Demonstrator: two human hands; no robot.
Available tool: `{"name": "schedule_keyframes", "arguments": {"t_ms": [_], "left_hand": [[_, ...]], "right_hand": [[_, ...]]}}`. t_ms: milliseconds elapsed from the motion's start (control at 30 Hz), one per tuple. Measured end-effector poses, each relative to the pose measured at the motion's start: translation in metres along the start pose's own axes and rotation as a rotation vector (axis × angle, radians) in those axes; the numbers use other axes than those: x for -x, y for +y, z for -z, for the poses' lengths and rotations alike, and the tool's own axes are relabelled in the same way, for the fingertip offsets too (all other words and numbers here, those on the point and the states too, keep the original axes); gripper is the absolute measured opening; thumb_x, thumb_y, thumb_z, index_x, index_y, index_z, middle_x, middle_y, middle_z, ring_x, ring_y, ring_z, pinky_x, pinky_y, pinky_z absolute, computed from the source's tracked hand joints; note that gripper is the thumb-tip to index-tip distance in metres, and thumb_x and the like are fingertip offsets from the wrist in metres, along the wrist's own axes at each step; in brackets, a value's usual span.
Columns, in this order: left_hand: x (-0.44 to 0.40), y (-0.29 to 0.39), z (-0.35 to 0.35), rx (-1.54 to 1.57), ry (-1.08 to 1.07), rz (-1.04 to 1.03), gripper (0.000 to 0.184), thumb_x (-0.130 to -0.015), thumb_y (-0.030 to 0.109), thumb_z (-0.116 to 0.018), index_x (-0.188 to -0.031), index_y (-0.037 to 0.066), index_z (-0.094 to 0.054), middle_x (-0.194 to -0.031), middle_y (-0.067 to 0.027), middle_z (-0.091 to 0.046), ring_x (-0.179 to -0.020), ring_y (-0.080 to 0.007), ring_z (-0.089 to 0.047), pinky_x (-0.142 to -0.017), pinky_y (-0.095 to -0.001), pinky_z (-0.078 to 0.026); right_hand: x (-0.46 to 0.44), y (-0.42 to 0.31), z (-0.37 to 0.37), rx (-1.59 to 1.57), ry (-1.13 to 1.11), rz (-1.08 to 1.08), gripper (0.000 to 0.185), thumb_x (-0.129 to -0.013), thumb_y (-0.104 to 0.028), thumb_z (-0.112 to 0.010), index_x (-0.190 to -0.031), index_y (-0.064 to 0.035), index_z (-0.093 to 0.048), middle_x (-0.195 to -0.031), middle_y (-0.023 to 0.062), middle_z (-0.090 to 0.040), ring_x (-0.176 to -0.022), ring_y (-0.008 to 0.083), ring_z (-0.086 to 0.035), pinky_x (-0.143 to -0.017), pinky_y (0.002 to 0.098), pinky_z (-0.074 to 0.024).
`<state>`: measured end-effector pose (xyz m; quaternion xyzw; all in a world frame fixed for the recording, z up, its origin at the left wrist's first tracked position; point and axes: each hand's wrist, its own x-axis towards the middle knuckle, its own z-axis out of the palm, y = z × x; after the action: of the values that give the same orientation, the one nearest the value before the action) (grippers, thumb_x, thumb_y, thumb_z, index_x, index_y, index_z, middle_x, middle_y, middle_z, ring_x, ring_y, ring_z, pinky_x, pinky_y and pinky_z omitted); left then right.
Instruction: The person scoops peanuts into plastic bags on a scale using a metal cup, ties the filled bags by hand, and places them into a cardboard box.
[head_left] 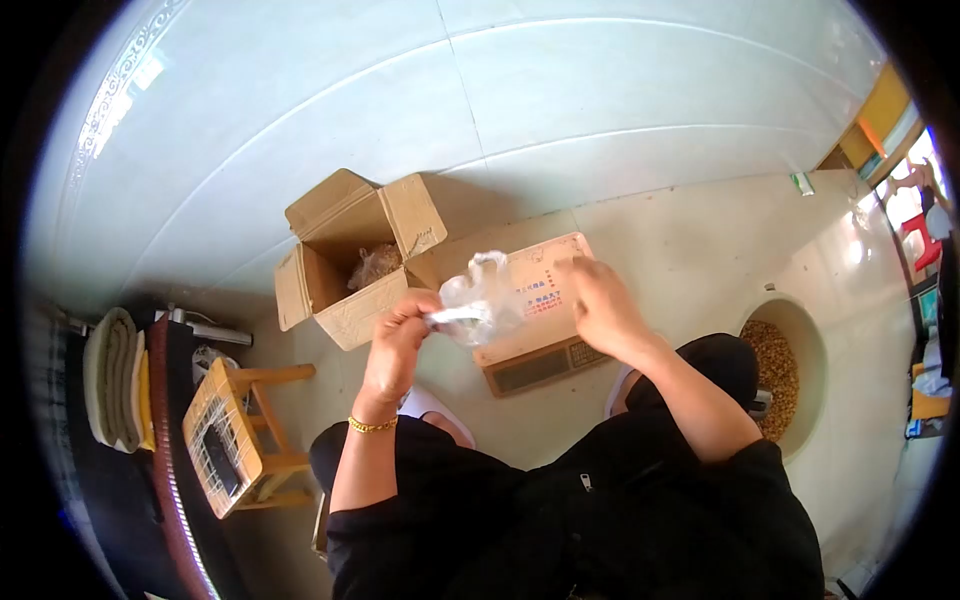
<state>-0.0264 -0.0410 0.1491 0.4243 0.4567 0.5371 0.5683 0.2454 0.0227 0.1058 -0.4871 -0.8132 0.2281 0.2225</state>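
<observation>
The bag (pixel 478 310) is translucent white. The closed box (pixel 545 318) is tan with red and blue print; the open box (pixel 360 316) is brown. The bracelet (pixel 372 425) is gold, the clothing (pixel 620 530) black. The bucket (pixel 814 365) is cream. The wall (pixel 300 90) is pale blue with a patterned border (pixel 112 80).

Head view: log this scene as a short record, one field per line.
Left hand: gripping a clear plastic bag
Right hand: apart from the bag, above the closed carton; grip unclear
Open carton: flaps spread, plastic-wrapped contents inside
Right side: pale bucket holding brown grains
Left side: wooden stool bearing a dark flat object
</observation>
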Motion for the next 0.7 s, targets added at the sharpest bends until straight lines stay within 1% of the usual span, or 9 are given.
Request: {"name": "schedule_keyframes", "arguments": {"t_ms": [100, 167, 233, 300, 367, 467, 500, 567, 700], "left_hand": [[0.011, 0.004, -0.016, -0.356, -0.143, -0.121, 0.017, -0.072, -0.009, -0.042, -0.074, -0.002, -0.058, -0.086, -0.0060, -0.051, -0.079, -0.0152, -0.049, -0.071, -0.0264, -0.041], [0.014, 0.007, -0.021, -0.528, -0.436, -0.092, 0.018, -0.071, -0.011, -0.044, -0.075, -0.001, -0.058, -0.088, -0.0073, -0.052, -0.080, -0.0156, -0.049, -0.071, -0.0257, -0.040], [0.015, 0.003, -0.026, -0.506, -0.474, -0.102, 0.016, -0.072, -0.010, -0.046, -0.075, -0.001, -0.058, -0.090, -0.0071, -0.053, -0.081, -0.0156, -0.049, -0.071, -0.0255, -0.040], [0.015, 0.003, -0.029, -0.556, -0.404, -0.153, 0.016, -0.072, -0.010, -0.049, -0.079, 0.000, -0.059, -0.088, -0.0080, -0.054, -0.082, -0.0175, -0.053, -0.072, -0.0264, -0.043], [0.012, 0.003, -0.028, -0.542, -0.313, -0.202, 0.013, -0.074, -0.006, -0.048, -0.081, -0.002, -0.059, -0.089, -0.0076, -0.054, -0.084, -0.0174, -0.053, -0.074, -0.0274, -0.043], [0.005, -0.001, -0.014, -0.287, -0.184, -0.060, 0.018, -0.084, 0.008, -0.046, -0.085, -0.006, -0.057, -0.097, -0.0082, -0.053, -0.087, -0.0168, -0.052, -0.078, -0.0286, -0.042], [0.005, -0.002, -0.015, -0.286, -0.184, -0.060, 0.018, -0.084, 0.008, -0.046, -0.085, -0.006, -0.057, -0.097, -0.0082, -0.053, -0.087, -0.0168, -0.052, -0.078, -0.0286, -0.042], [0.005, -0.003, -0.016, -0.373, -0.057, 0.103, 0.017, -0.083, 0.015, -0.051, -0.080, -0.001, -0.056, -0.093, -0.0085, -0.050, -0.082, -0.0140, -0.046, -0.074, -0.0274, -0.038], [0.006, -0.021, -0.019, -1.014, -0.042, -0.018, 0.008, -0.079, 0.005, -0.056, -0.085, 0.001, -0.053, -0.092, -0.0133, -0.050, -0.083, -0.0219, -0.051, -0.075, -0.0311, -0.041]], "right_hand": [[-0.011, -0.009, 0.014, -0.512, 0.212, -0.052, 0.060, -0.075, -0.005, -0.061, -0.132, -0.0108, -0.041, -0.132, 0.0184, -0.042, -0.124, 0.0368, -0.036, -0.102, 0.0407, -0.0331], [-0.010, -0.020, 0.022, -0.460, 0.181, 0.000, 0.068, -0.074, -0.010, -0.066, -0.135, -0.0122, -0.036, -0.135, 0.0173, -0.039, -0.127, 0.0355, -0.035, -0.101, 0.0414, -0.0343], [-0.004, -0.033, 0.020, -0.092, 0.023, 0.215, 0.069, -0.075, -0.009, -0.066, -0.136, -0.0128, -0.035, -0.140, 0.0180, -0.031, -0.127, 0.0341, -0.036, -0.102, 0.0409, -0.0343], [0.004, -0.022, 0.002, -0.032, -0.064, 0.310, 0.071, -0.072, -0.012, -0.068, -0.136, -0.0113, -0.037, -0.137, 0.0161, -0.039, -0.128, 0.0306, -0.035, -0.101, 0.0406, -0.0360], [0.012, -0.016, -0.012, -0.236, -0.526, 0.159, 0.051, -0.072, -0.014, -0.066, -0.121, -0.0068, -0.053, -0.118, 0.0203, -0.055, -0.113, 0.0333, -0.051, -0.091, 0.0398, -0.0433], [0.011, -0.018, -0.014, 0.136, -0.631, -0.020, 0.028, -0.075, -0.016, -0.061, -0.100, -0.0029, -0.061, -0.092, 0.0220, -0.063, -0.089, 0.0370, -0.060, -0.077, 0.0419, -0.0473], [0.010, -0.014, -0.018, 0.137, -0.631, -0.021, 0.028, -0.075, -0.016, -0.061, -0.100, -0.0029, -0.061, -0.092, 0.0220, -0.063, -0.089, 0.0370, -0.060, -0.077, 0.0419, -0.0473], [0.007, -0.003, -0.027, -0.090, -0.097, -0.080, 0.019, -0.078, -0.016, -0.056, -0.089, -0.0013, -0.061, -0.077, 0.0225, -0.062, -0.075, 0.0392, -0.060, -0.069, 0.0456, -0.0462], [-0.001, 0.002, -0.018, -0.528, -0.083, -0.201, 0.020, -0.081, -0.012, -0.058, -0.098, -0.0027, -0.058, -0.084, 0.0145, -0.063, -0.075, 0.0267, -0.062, -0.066, 0.0388, -0.0476]]}}
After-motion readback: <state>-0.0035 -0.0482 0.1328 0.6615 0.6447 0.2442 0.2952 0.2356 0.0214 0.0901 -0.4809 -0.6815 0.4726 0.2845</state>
